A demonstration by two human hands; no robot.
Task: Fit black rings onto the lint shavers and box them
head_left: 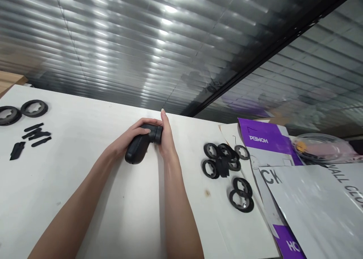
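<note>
A black angled device with a rounded handle and a short cylindrical head (137,150) is held over the white table (136,213). My left hand (136,130) wraps round its upper part, with the thumb lying along the top. Against the right end of the head rests my right hand (167,138), its palm upright and one finger pointing away from me; some of its fingers are hidden behind the device. The lower end of the handle points toward me and to the left.
Black rings (210,169) and dark pieces (222,166) lie on the right. Two rings (34,108) and several black strips (41,141) are on the left. Purple and white packaging (261,138) covers the right edge. A reflective slatted panel (113,43) stands behind the table.
</note>
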